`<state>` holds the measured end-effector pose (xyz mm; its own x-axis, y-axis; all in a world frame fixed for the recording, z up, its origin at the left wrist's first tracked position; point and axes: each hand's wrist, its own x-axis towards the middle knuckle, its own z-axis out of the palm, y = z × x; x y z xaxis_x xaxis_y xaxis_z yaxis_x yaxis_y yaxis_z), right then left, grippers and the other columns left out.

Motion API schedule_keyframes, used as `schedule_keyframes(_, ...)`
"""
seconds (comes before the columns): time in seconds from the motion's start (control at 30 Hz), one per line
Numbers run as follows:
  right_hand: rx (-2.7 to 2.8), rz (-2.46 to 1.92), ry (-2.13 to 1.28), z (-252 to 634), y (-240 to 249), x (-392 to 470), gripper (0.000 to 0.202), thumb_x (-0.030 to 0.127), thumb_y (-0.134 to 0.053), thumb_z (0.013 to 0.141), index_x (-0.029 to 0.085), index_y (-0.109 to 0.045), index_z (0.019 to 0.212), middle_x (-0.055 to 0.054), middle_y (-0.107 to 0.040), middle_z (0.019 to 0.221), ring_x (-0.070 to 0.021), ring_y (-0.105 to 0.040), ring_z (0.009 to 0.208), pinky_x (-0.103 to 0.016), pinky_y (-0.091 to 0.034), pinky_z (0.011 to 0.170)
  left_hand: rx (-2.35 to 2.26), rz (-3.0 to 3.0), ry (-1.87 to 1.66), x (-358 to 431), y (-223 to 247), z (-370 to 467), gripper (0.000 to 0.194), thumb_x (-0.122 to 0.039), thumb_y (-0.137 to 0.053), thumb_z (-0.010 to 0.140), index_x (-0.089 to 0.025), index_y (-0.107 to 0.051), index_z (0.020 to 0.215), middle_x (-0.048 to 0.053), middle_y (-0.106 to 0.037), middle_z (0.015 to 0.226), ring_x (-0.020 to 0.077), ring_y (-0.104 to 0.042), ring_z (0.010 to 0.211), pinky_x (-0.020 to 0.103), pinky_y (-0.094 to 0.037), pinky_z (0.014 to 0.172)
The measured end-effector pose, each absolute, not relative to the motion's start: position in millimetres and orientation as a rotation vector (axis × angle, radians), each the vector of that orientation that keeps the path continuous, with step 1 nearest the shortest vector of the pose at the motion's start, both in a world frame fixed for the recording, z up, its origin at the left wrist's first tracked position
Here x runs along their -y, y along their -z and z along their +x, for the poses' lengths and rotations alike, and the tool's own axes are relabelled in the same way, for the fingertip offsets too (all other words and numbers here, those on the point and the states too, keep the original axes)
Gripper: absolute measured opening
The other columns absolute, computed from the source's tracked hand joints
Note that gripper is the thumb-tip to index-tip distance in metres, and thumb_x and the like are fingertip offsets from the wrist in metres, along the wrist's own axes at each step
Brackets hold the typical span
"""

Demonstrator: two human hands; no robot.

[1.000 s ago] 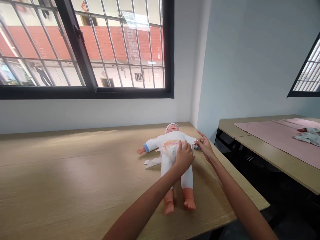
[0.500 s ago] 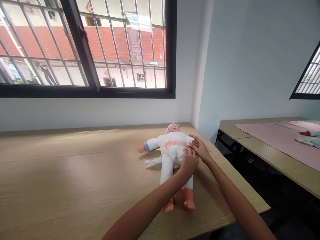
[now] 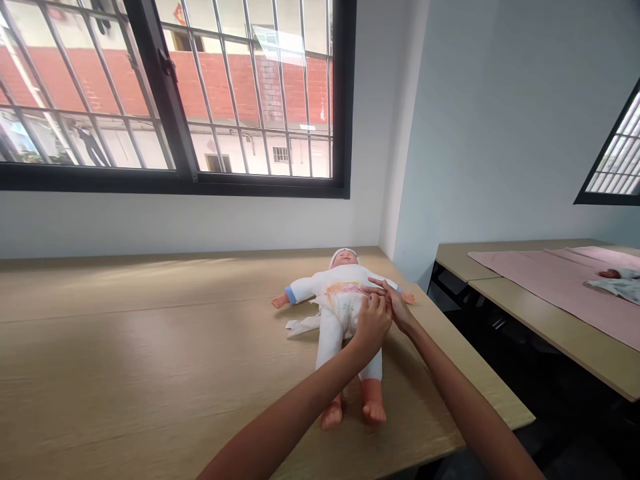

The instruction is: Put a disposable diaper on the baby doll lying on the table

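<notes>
A baby doll [image 3: 330, 340] in a white outfit with blue cuffs lies on its back, feet toward me. Around its hips is a white diaper [image 3: 346, 308] with an orange and yellow band at the waist. One loose white side flap [image 3: 303, 326] spreads on the table at the doll's left-hand side in view. My left hand [image 3: 373, 325] has curled fingers pinching the diaper's right edge in view. Beside it, my right hand [image 3: 394, 301] reaches over the waist with its fingers stretched out, touching the diaper. Both hands cover that side of the diaper.
The doll lies near the right edge of a wooden table [image 3: 150, 373]. Past a gap stands a second table [image 3: 550, 333] with a pink cloth [image 3: 540, 277] and part of another doll [image 3: 620, 283]. A barred window [image 3: 250, 100] is in the wall behind.
My right hand's fingers have stretched farther left across the waist of the diaper. My left hand keeps its curled grip at the side. The view has shifted slightly.
</notes>
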<state>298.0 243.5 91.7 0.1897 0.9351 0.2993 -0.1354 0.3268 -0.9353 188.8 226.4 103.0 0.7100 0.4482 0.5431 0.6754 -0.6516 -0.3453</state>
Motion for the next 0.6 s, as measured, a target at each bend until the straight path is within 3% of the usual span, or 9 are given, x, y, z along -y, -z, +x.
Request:
schedule_keyframes(0.13, 0.998, -0.835, -0.941, 300, -98, -242, 0.047, 0.061, -0.046, 0.083, 0.023, -0.066, 0.103, -0.004, -0.07, 0.099, -0.0215, -0.061, 0.102, -0.035, -0.044, 0.094, 0.922, -2.371, 0.607, -226, -107, 183, 0.038, -0.019, -0.039, 0.092, -0.005, -0.057, 0.121, 0.019, -0.058, 0.125, 0.0328, -0.045, 0.125, 0.051, -0.035, 0.103)
schedule_keyframes(0.27, 0.755, -0.938, -0.801, 313, -92, -250, 0.043, 0.06, -0.056, 0.076, 0.02, -0.067, 0.087, -0.004, -0.069, 0.082, -0.0186, -0.063, 0.086, -0.029, -0.049, 0.081, 1.101, -2.475, 0.539, -228, -110, 177, 0.054, -0.038, -0.046, 0.09, -0.002, -0.049, 0.13, 0.024, -0.048, 0.135, 0.0333, -0.04, 0.13, 0.051, -0.026, 0.11)
schedule_keyframes(0.37, 0.631, -1.009, -0.747, 325, -79, -258, 0.034, 0.052, -0.063, 0.072, 0.019, -0.066, 0.077, -0.002, -0.064, 0.068, -0.016, -0.061, 0.067, -0.028, -0.051, 0.07, 1.144, -2.561, 0.504, -231, -116, 170, 0.053, -0.043, -0.048, 0.088, -0.009, -0.052, 0.129, 0.021, -0.049, 0.136, 0.0323, -0.041, 0.13, 0.056, -0.022, 0.111)
schedule_keyframes(0.5, 0.597, -1.046, -0.747, 332, -67, -265, 0.032, 0.05, -0.061, 0.072, 0.018, -0.064, 0.074, -0.001, -0.062, 0.062, -0.0158, -0.06, 0.059, -0.03, -0.051, 0.063, 1.037, -2.574, 0.62, -236, -141, 150, 0.045, -0.042, -0.051, 0.087, -0.021, -0.054, 0.127, 0.014, -0.052, 0.134, 0.0311, -0.041, 0.129, 0.06, -0.013, 0.112)
schedule_keyframes(0.6, 0.654, -1.071, -0.701, 330, -63, -268, 0.036, 0.054, -0.058, 0.072, 0.018, -0.063, 0.074, -0.002, -0.062, 0.063, -0.0155, -0.059, 0.057, -0.03, -0.051, 0.062, 1.038, -2.433, 0.847, -243, -164, 135, 0.048, -0.044, -0.043, 0.091, -0.025, -0.046, 0.135, 0.012, -0.043, 0.143, 0.0328, -0.027, 0.138, 0.063, -0.003, 0.111)
